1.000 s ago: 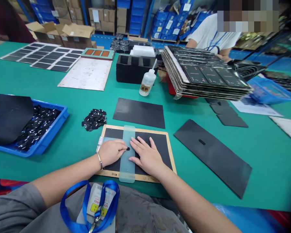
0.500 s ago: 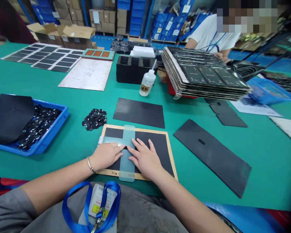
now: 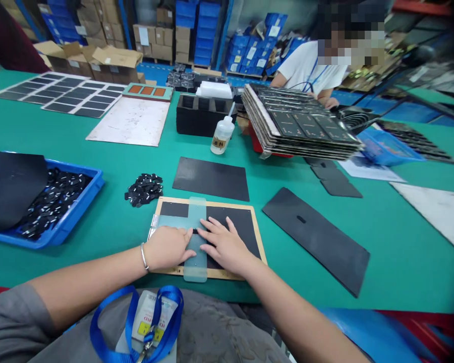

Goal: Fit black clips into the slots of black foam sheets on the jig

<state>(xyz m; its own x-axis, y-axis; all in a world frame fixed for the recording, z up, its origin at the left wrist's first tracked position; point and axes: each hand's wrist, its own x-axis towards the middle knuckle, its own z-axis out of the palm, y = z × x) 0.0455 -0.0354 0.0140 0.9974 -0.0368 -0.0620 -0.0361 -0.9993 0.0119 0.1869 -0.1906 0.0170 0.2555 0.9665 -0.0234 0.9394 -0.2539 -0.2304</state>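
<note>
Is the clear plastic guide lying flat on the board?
Flat: the clear plastic guide lies against the wood-framed board, left hand and right hand on top.

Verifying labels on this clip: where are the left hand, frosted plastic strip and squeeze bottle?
Left hand (image 3: 168, 248), head view, back of the hand.
Frosted plastic strip (image 3: 195, 267), head view, end nearest the person.
Squeeze bottle (image 3: 222, 137), head view, middle of its body.

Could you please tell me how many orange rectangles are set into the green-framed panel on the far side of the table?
3. The orange rectangles sit in one row in the green-framed panel: the left one, the middle one and the right one. None looks hidden.
</note>
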